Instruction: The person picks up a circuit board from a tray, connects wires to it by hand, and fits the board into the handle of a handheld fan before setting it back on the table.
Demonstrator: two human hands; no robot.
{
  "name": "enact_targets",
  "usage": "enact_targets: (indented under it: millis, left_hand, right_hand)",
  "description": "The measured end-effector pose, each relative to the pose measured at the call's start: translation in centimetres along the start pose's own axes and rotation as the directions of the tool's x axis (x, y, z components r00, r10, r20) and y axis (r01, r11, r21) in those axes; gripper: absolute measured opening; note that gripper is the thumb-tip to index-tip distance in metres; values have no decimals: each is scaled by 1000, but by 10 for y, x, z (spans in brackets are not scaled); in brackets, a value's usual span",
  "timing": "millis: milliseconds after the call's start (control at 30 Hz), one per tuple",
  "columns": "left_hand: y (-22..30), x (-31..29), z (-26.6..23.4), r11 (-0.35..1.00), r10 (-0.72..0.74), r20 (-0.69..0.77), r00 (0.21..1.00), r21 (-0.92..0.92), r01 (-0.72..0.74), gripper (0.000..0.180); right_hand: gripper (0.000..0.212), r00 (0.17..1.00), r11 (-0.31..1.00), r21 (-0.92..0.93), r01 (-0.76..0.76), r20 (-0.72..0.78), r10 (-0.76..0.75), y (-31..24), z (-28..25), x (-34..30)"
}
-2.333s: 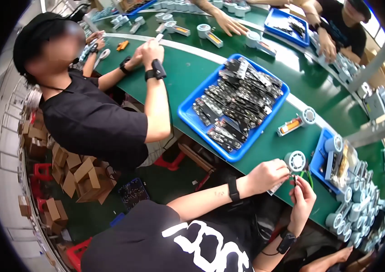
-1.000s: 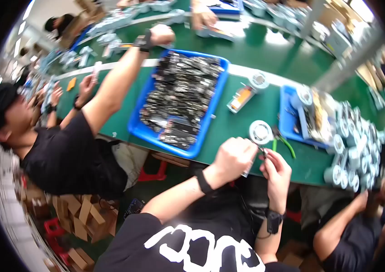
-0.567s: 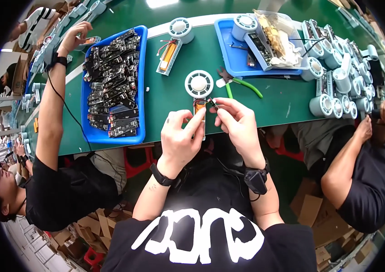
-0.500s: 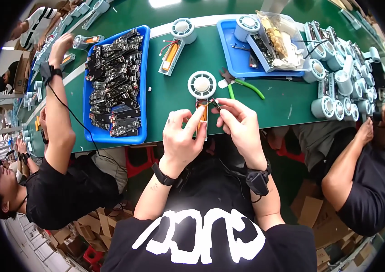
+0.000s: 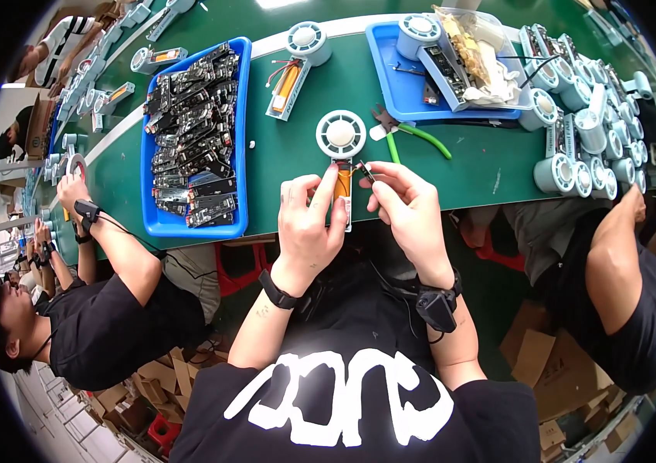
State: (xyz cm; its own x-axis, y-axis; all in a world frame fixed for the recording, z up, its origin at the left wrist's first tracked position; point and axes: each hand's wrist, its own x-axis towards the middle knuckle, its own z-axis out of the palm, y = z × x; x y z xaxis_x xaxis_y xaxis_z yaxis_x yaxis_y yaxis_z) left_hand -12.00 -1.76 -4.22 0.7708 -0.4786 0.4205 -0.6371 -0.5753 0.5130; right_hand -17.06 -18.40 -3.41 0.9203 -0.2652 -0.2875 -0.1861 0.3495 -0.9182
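Note:
A light-blue handheld fan (image 5: 341, 135) lies on the green table in front of me, its round grille head pointing away. Its handle is uncovered and shows an orange battery (image 5: 345, 185) with thin wires at the top. My left hand (image 5: 308, 220) grips the handle from the left, index fingertip on the wires and thumb beside the battery. Pinched between thumb and fingers of my right hand (image 5: 409, 212) is a small dark circuit board (image 5: 365, 171), tilted just right of the handle. Whether the wires join the board is too small to tell.
A blue tray (image 5: 245, 139) of circuit boards stands at left. Green-handled cutters (image 5: 420, 137) lie beyond my right hand. Another uncovered fan (image 5: 297, 65) lies farther back. Behind right is a second blue tray (image 5: 389, 100); many fans (image 5: 555, 174) pile up at right. Co-workers sit on both sides.
The view has shifted slightly. My hands keep nearly the same grip on the fan and board. The left co-worker's raised arm has come down and the hand is now at a round part.

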Motion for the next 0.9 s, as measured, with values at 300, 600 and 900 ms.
enact_targets:
  millis: [300, 600, 900]
  left_hand:
    - [-3, 40, -24, 979, 102, 126, 987, 163, -122, 24]
    - [4, 25, 2, 986, 93, -59, 994, 144, -84, 15]
    - [-3, 19, 7, 995, -53, -129, 990, -89, 42, 15]
  right_hand:
    - [30, 995, 980, -178, 88, -32, -96, -8, 19, 2]
    - [29, 985, 964, -242, 110, -104, -139, 1, 9, -13]
    - [27, 993, 974, -211, 84, -68, -101, -7, 14, -2]
